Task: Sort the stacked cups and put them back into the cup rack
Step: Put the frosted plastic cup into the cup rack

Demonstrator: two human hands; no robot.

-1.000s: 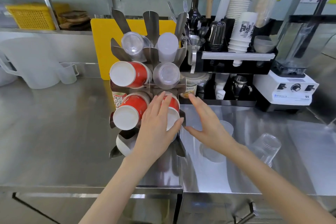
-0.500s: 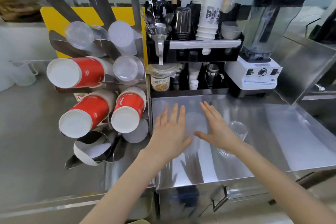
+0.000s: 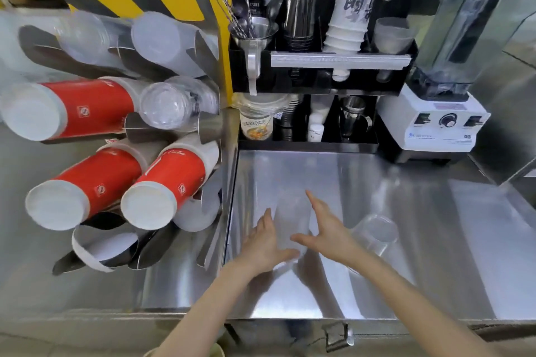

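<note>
You face a brushed steel counter (image 3: 406, 211). Left of the frosted cup stack (image 3: 291, 220) stands the metal cup rack (image 3: 208, 127), holding 3 red paper stacks. Your left hand (image 3: 265, 243) and right hand (image 3: 327, 230), fingers spread, flank the upright stack; actual grasp unclear. A clear cup (image 3: 375, 233) sits right.

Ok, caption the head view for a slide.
Both hands, left hand and right hand, close around a frosted cup beside the cup rack.

a frosted translucent cup stack (image 3: 291, 220) stood on the steel counter between two open hands. a clear cup stack (image 3: 374, 236) stood just to its right. the cup rack (image 3: 208, 127) held red, frosted and clear cups, bases outward.
</note>
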